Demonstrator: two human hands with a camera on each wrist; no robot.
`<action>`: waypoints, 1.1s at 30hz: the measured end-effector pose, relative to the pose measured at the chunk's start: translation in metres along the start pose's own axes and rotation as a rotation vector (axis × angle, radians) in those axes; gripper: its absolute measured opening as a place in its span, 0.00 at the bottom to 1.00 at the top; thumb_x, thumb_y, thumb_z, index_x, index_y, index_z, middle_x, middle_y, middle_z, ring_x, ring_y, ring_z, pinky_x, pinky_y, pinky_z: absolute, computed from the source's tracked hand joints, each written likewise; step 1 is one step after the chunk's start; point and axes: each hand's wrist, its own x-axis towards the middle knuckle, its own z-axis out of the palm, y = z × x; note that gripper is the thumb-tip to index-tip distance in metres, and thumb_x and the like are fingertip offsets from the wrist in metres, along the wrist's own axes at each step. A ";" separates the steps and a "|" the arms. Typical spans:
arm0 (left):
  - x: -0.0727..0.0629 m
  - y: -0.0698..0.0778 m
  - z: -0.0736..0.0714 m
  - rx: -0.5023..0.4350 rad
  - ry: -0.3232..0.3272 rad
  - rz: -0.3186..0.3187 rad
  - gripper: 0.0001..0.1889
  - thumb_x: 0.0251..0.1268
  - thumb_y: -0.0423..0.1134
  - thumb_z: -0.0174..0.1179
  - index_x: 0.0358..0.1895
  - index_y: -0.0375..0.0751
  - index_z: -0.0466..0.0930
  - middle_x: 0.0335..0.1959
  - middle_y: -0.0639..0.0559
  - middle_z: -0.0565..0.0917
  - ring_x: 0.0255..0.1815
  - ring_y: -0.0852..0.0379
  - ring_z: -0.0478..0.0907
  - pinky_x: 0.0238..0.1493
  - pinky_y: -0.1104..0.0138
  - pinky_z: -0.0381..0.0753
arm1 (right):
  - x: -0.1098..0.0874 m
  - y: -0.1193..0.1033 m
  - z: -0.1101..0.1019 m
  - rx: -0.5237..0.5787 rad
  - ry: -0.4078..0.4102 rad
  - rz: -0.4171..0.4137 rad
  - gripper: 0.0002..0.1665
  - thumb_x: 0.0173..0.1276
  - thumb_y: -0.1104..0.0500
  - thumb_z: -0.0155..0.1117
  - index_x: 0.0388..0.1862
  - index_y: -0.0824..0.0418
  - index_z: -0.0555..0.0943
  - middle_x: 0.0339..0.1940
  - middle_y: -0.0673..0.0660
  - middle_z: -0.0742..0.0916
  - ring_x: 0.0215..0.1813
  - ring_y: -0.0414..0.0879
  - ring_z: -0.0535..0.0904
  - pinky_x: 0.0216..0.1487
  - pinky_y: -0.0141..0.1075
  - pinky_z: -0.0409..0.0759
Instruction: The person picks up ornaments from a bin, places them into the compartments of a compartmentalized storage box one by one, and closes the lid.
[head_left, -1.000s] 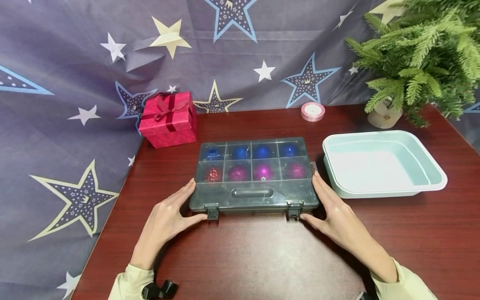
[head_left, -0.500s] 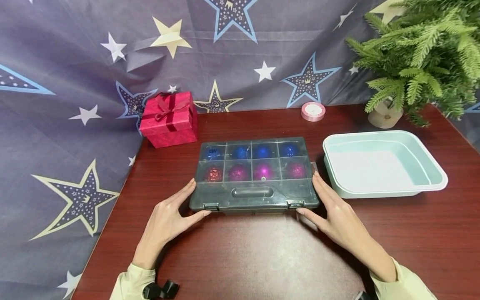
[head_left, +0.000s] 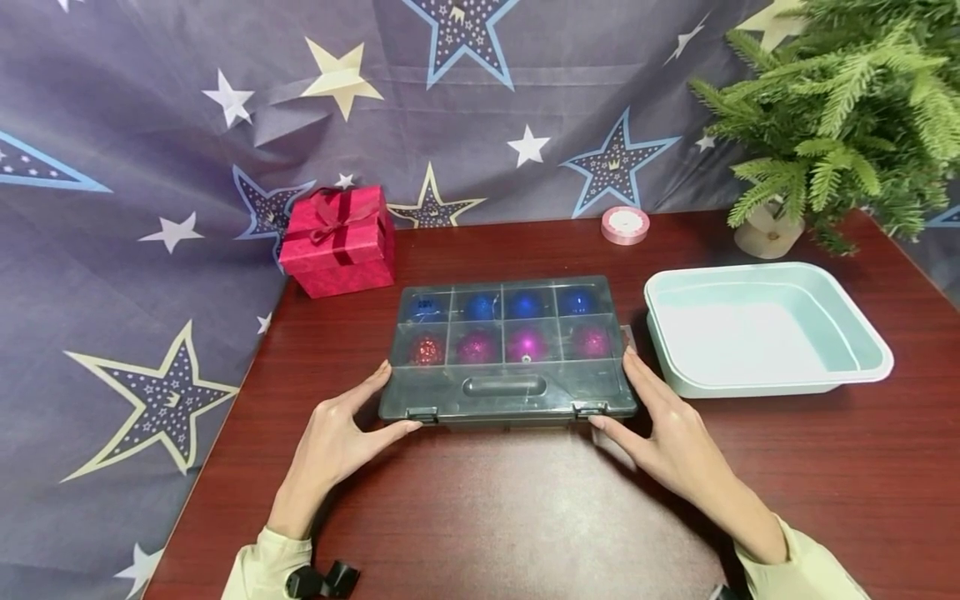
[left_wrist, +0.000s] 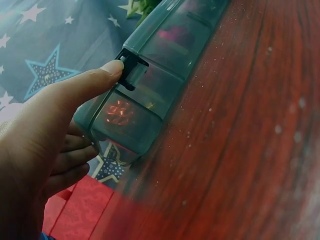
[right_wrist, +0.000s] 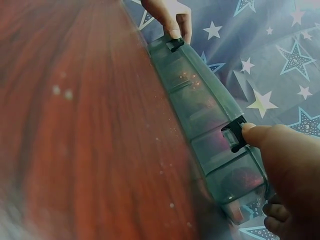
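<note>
A clear grey plastic storage box (head_left: 510, 383) with its lid down lies on the table. Through the lid show blue balls (head_left: 481, 307) in the back row, then a red one (head_left: 427, 348) and several pink balls (head_left: 527, 342) in the row before them. My left hand (head_left: 333, 437) grips the box's left front corner, fingers along the side, thumb on the black left latch (left_wrist: 132, 69). On the right corner my right hand (head_left: 678, 433) does the same, its thumb against the right latch (right_wrist: 234, 135). Both latches lie folded against the front wall.
A light-green plastic basin (head_left: 765, 387) stands right of the box. Behind are a red gift box (head_left: 337, 242) with a bow, a pink ribbon roll (head_left: 625, 225) and a small artificial fir tree (head_left: 832, 142). A star-patterned cloth (head_left: 480, 117) hangs behind the table.
One second ago both latches stuck out from the front of the box; the thumbs have pushed them in flat against it. The box has stayed in place, hands still at its corners.
</note>
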 end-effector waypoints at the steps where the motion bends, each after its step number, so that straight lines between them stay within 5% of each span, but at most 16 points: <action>1: 0.000 0.000 0.000 -0.007 0.002 -0.009 0.45 0.46 0.59 0.83 0.69 0.44 0.80 0.67 0.54 0.80 0.61 0.49 0.82 0.57 0.52 0.80 | 0.000 0.000 0.000 0.001 0.004 -0.003 0.55 0.57 0.50 0.83 0.78 0.67 0.68 0.76 0.64 0.73 0.71 0.64 0.73 0.65 0.58 0.73; 12: -0.002 0.001 0.003 -0.039 0.032 -0.050 0.45 0.43 0.56 0.85 0.68 0.47 0.81 0.64 0.55 0.82 0.59 0.51 0.83 0.56 0.56 0.79 | 0.001 -0.001 0.002 0.024 0.040 0.008 0.53 0.54 0.52 0.85 0.76 0.68 0.71 0.74 0.64 0.76 0.70 0.62 0.75 0.64 0.55 0.74; 20: -0.005 0.001 0.003 -0.062 0.045 -0.062 0.44 0.43 0.53 0.86 0.68 0.48 0.81 0.63 0.55 0.83 0.59 0.51 0.83 0.59 0.74 0.74 | 0.002 -0.002 0.003 0.057 0.063 0.011 0.52 0.53 0.53 0.86 0.75 0.68 0.73 0.73 0.63 0.77 0.69 0.62 0.75 0.69 0.45 0.71; 28: -0.004 0.003 0.003 -0.056 0.044 -0.074 0.43 0.44 0.53 0.85 0.68 0.46 0.81 0.63 0.53 0.83 0.59 0.50 0.84 0.57 0.58 0.78 | 0.002 -0.002 0.004 0.056 0.093 -0.007 0.52 0.51 0.55 0.86 0.74 0.68 0.74 0.72 0.63 0.78 0.68 0.62 0.77 0.69 0.43 0.72; 33: -0.003 0.003 0.004 -0.057 0.047 -0.070 0.42 0.45 0.52 0.85 0.68 0.45 0.82 0.63 0.52 0.83 0.59 0.50 0.83 0.58 0.59 0.78 | 0.001 -0.001 0.005 0.065 0.110 -0.022 0.51 0.51 0.56 0.86 0.73 0.68 0.75 0.71 0.63 0.79 0.68 0.62 0.77 0.71 0.34 0.67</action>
